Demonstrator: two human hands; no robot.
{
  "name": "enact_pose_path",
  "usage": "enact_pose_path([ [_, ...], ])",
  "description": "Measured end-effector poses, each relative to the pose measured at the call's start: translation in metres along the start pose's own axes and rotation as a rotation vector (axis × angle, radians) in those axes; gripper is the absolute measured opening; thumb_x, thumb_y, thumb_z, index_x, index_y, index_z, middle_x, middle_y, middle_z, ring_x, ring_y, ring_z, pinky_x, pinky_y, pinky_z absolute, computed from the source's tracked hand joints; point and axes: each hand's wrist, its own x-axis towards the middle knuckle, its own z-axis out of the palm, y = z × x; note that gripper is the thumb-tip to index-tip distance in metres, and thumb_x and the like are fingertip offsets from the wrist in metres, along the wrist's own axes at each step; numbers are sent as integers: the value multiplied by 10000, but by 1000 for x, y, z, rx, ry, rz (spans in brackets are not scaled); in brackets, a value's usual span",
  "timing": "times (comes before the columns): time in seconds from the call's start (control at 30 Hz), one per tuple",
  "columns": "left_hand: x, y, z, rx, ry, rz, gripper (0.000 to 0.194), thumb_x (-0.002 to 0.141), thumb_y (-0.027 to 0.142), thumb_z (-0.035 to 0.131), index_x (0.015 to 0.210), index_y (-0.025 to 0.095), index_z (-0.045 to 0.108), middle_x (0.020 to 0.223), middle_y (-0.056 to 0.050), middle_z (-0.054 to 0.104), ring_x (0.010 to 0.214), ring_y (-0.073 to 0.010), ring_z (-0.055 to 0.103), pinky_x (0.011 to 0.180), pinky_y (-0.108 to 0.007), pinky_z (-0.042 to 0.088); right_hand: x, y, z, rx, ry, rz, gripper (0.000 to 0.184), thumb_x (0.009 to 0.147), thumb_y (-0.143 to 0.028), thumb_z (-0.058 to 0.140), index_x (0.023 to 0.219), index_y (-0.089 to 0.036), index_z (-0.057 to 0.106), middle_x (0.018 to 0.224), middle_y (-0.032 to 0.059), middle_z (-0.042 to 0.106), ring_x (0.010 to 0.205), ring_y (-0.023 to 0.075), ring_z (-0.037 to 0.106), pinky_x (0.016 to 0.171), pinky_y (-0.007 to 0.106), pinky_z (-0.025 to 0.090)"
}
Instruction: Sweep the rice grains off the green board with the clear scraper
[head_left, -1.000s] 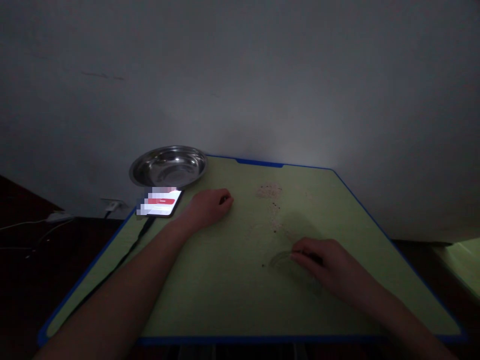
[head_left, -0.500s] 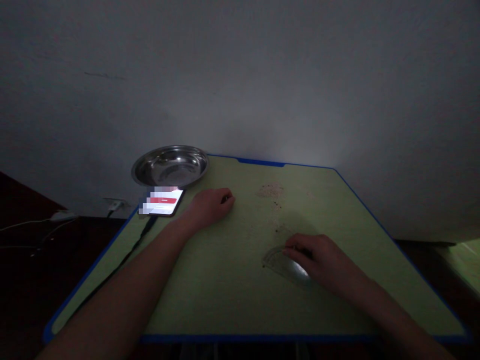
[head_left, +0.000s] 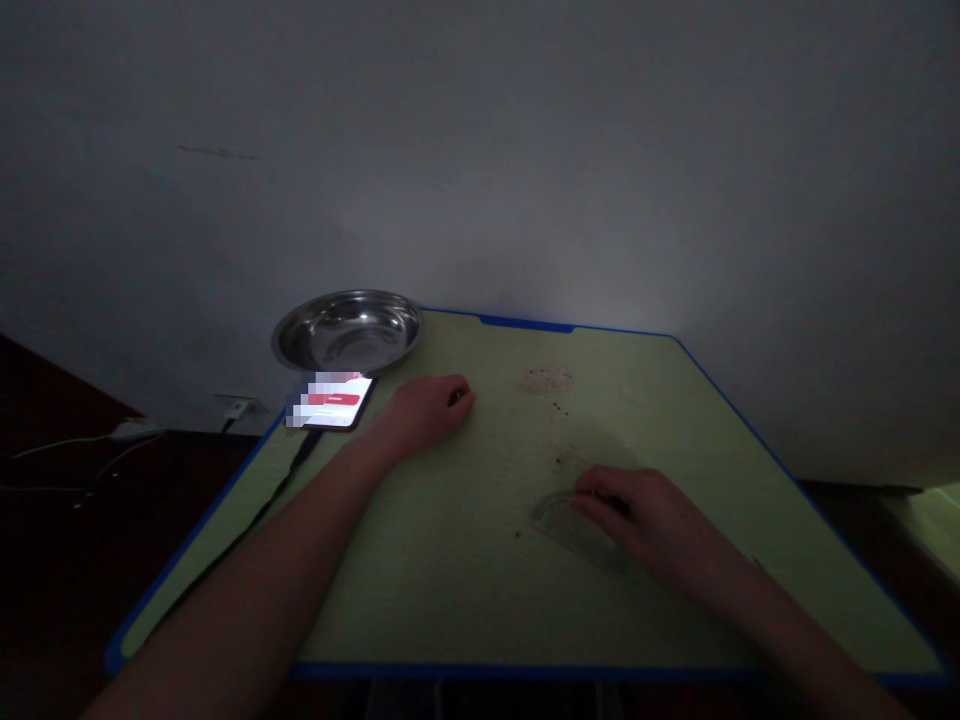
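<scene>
On the table my right hand (head_left: pixel 626 505) pinches the upper curved edge of a clear protractor (head_left: pixel 566 530), which looks slightly tilted. The hand covers the protractor's right part. A small dark speck (head_left: pixel 517 534) lies just left of its corner. Beyond it, pale crumbs or grains (head_left: pixel 546 380) form a loose patch, with scattered dark bits (head_left: pixel 556 407) trailing toward me. My left hand (head_left: pixel 427 408) rests on the table in a loose fist, left of the crumbs. Whatever its curled fingers may hold is hidden.
A steel basin (head_left: pixel 352 350) stands at the far left corner. A lit phone (head_left: pixel 337 402) lies in front of it, a black cable (head_left: pixel 281 480) running past my left forearm. The green table (head_left: pixel 420 600) has a blue rim and meets a grey wall (head_left: pixel 525 150).
The view has shifted slightly. The bright glare on the protractor is gone, and the dark speck now lies a little farther left, apart from its corner. My left hand keeps its pose.
</scene>
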Motion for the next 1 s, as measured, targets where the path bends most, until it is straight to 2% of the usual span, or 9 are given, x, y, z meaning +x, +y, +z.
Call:
enact_pose_path([
  [0.3,1,-4,4,-9,36,37,294,864,355,405,843,192,650,785,-45,677,658,-164,561,575,-275,333,14,-13,-2,-38,-4,-93,191,923,-274,502,833,-199,653,734,4,667,644,140,575,594,259,377],
  [0.53,1,-4,5,-2,33,33,306,868,363,405,846,193,659,773,-46,677,645,-167,560,565,-279,332,19,-30,-14,-87,-79,-224,172,911,-313,548,842,-216,671,723,-9,667,635,126,566,588,250,357],
  [0.63,1,-4,5,5,36,35,308,867,365,408,857,194,664,779,-49,679,654,-173,565,563,-281,329,10,-29,-18,-32,-57,-190,214,932,-331,507,831,-210,653,730,-8,659,650,127,566,601,250,366],
  [0.8,0,-4,5,2,28,38,312,870,371,405,890,201,666,785,-45,678,655,-171,561,580,-278,338,2,-16,-8,-14,-128,-136,202,924,-299,504,826,-207,654,734,2,668,648,136,576,594,251,372],
  [0.9,0,-3,4,-10,23,31,313,865,372,407,904,202,666,799,-49,678,670,-176,564,591,-281,345,7,-9,-4,-70,-65,-85,205,922,-279,491,817,-198,648,727,12,664,633,143,566,583,258,367],
  [1.0,-1,-2,2,-22,21,27,311,860,364,406,903,201,667,808,-51,678,682,-178,567,601,-285,355,16,-15,-6,-71,-31,-97,213,922,-286,488,808,-198,644,703,8,652,606,135,546,565,253,353],
])
